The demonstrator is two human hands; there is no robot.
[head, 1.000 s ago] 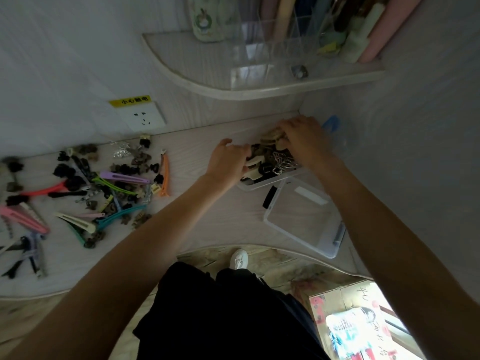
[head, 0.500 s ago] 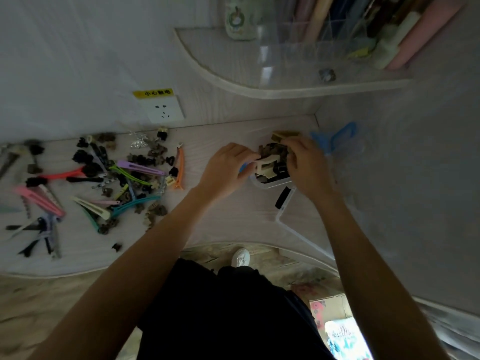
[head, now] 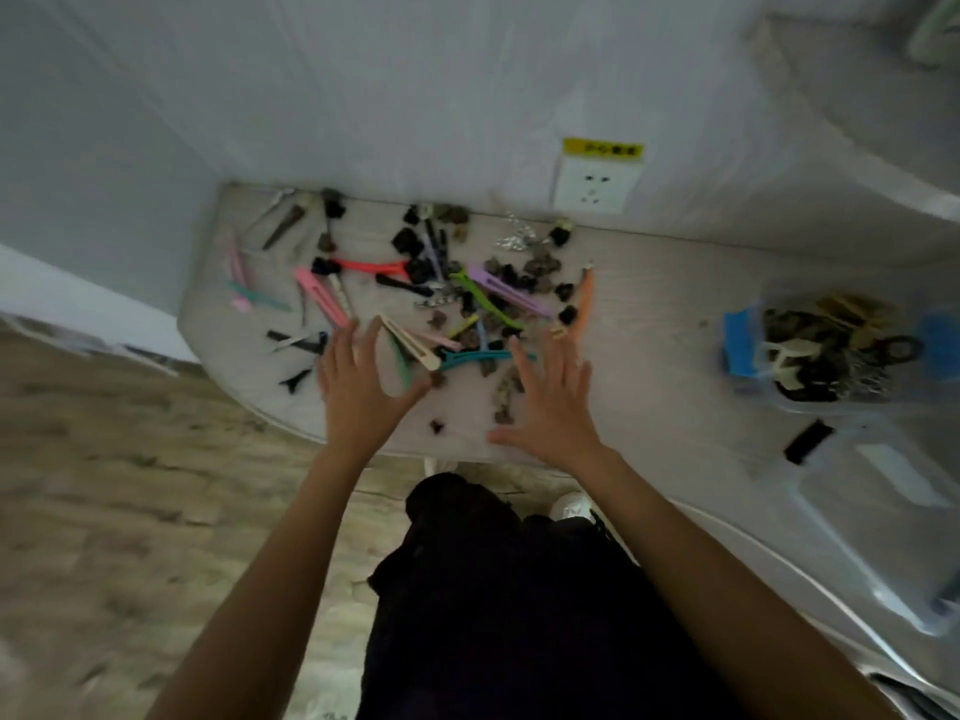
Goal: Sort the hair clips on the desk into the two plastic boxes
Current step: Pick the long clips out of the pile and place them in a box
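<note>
Head view, only view available. Sorting looks partly done. Far box point(head: 748, 387) at right on the desk point(head: 649, 366) holds a heap of dark and cream claw clips. Near box point(head: 883, 517) just in front of it looks almost empty, with one black clip point(head: 807, 442) at its rim. Most hair clips point(head: 441, 304) lie unsorted in a loose scatter left of centre: long coloured duckbill clips mixed with small dark claws.

Left hand point(head: 358, 387) and right hand point(head: 553, 407) hover over the near edge of the scatter, fingers spread, holding nothing.

Room: bare desk between scatter and boxes gives a free path rightward. The curved front edge lies just below the hands; one small dark clip point(head: 436, 426) lies near it and could be knocked off. The wall closes the back.
</note>
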